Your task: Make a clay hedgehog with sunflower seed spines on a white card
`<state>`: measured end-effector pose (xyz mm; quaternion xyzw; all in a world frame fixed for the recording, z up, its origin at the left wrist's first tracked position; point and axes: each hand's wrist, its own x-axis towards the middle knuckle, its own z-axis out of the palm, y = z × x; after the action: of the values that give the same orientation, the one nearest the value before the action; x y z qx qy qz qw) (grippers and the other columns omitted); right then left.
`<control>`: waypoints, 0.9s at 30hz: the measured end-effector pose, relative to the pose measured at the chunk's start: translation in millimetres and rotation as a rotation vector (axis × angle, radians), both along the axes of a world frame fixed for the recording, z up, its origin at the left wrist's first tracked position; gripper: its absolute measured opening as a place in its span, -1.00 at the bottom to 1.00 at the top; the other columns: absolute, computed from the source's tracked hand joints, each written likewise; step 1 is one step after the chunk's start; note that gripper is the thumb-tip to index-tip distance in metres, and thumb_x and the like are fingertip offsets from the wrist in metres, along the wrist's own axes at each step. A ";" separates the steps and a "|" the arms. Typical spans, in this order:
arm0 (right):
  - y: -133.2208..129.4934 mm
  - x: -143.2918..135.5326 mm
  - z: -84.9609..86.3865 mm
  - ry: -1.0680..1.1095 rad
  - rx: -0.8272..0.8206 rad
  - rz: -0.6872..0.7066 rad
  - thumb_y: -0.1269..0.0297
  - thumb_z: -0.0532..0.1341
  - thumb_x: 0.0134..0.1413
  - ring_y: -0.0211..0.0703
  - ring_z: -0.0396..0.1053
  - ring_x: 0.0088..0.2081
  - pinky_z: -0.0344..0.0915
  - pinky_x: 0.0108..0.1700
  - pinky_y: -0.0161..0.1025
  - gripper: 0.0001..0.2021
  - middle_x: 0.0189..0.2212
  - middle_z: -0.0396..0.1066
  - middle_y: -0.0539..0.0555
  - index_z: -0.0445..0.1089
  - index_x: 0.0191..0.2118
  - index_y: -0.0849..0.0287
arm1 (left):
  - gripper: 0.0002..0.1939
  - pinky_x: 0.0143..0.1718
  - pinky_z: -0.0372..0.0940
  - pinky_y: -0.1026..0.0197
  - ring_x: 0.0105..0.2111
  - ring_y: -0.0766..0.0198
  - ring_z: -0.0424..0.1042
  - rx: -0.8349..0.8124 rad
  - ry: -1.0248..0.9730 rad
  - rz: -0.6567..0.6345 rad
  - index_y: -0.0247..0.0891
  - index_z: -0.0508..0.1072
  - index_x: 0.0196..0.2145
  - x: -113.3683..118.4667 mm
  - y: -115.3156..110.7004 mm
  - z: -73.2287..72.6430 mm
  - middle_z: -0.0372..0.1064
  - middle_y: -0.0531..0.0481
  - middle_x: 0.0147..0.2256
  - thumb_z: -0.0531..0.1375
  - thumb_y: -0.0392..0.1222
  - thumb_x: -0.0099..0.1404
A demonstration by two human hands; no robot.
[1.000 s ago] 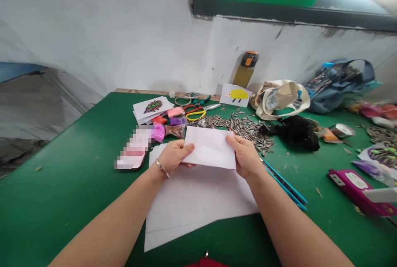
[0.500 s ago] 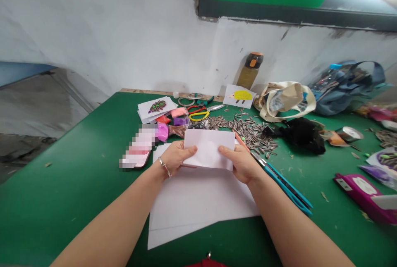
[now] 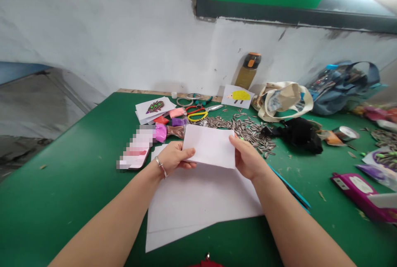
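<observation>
A small white sheet of paper (image 3: 209, 145) is held up between my two hands. My left hand (image 3: 177, 155), with a silver bracelet at the wrist, pinches its left edge, thumb on top and fingers beneath. At the right edge my right hand (image 3: 246, 157) grips the paper, its thumb near the top right corner and its fingers mostly behind. Larger white sheets (image 3: 201, 201) lie on the green table below. Close to my right forearm is a blue-handled tool (image 3: 294, 190), partly covered by the arm.
Sunflower seeds (image 3: 245, 128) are strewn beyond my hands. Yellow-handled scissors (image 3: 198, 115), clay packets (image 3: 177, 113) and a phone (image 3: 136, 149) lie to the left. At the back stand a hedgehog drawing (image 3: 238, 96) and a bottle (image 3: 247, 70). A magenta case (image 3: 359, 192) sits right.
My right thumb has moved from the paper's face up to its right edge near the top corner. The paper tilts slightly down to the right. My left hand keeps its grip.
</observation>
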<state>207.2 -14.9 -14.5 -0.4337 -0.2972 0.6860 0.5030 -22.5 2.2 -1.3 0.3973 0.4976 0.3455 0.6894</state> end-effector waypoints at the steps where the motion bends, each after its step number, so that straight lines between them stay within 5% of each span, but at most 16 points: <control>1: 0.3 2.4 1.4 0.003 -0.006 -0.009 0.09 0.34 -0.08 -0.25 0.36 -0.55 0.26 -0.51 -0.32 -0.75 -0.55 0.45 0.00 0.43 -0.41 0.19 | -0.71 -0.70 0.32 0.40 -0.63 0.24 0.47 -0.005 0.004 -0.048 -0.40 0.52 -0.44 -0.7 0.2 -0.1 0.49 -0.12 -0.55 0.44 -0.18 -0.09; 6: 2.0 6.2 3.6 -0.070 -0.009 0.027 0.14 0.39 -0.17 -0.25 0.37 -0.51 0.31 -0.46 -0.30 -0.74 -0.51 0.46 0.02 0.40 -0.48 0.21 | -0.65 -0.68 0.34 0.43 -0.62 0.28 0.48 -0.006 0.012 -0.112 -0.40 0.51 -0.37 -1.6 1.3 -1.7 0.49 -0.09 -0.50 0.44 -0.14 -0.08; 14: 4.5 -8.2 -10.0 -0.212 0.036 -0.232 0.04 0.40 -0.26 -0.21 0.37 -0.54 0.29 -0.50 -0.27 -0.66 -0.45 0.49 0.09 0.45 -0.43 0.22 | -0.79 -0.61 0.37 0.47 -0.57 0.35 0.48 0.013 -0.020 0.096 -0.40 0.44 -0.45 1.4 6.3 -3.9 0.43 0.00 -0.50 0.40 -0.28 0.01; 24: 4.3 7.9 1.3 -0.142 0.004 -0.026 0.17 0.38 -0.20 -0.26 0.35 -0.45 0.30 -0.47 -0.33 -0.73 -0.41 0.44 0.01 0.48 -0.31 0.16 | -0.74 -0.64 0.32 0.48 -0.59 0.36 0.46 0.026 0.027 0.034 -0.41 0.44 -0.44 -1.5 8.0 -3.6 0.42 -0.02 -0.52 0.41 -0.22 0.00; 27: 4.6 -0.1 -4.6 -0.194 0.004 -0.083 0.22 0.39 -0.25 -0.25 0.34 -0.43 0.32 -0.44 -0.30 -0.76 -0.29 0.45 0.08 0.49 -0.38 0.20 | -0.66 -0.58 0.34 0.45 -0.55 0.37 0.46 0.049 -0.028 0.101 -0.38 0.44 -0.40 -2.0 8.9 -5.8 0.44 -0.01 -0.50 0.43 -0.13 -0.04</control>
<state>207.1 -10.3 -19.2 -0.5089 -0.3275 0.6190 0.5006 -24.5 11.2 -7.2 0.3838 0.4987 0.3973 0.6679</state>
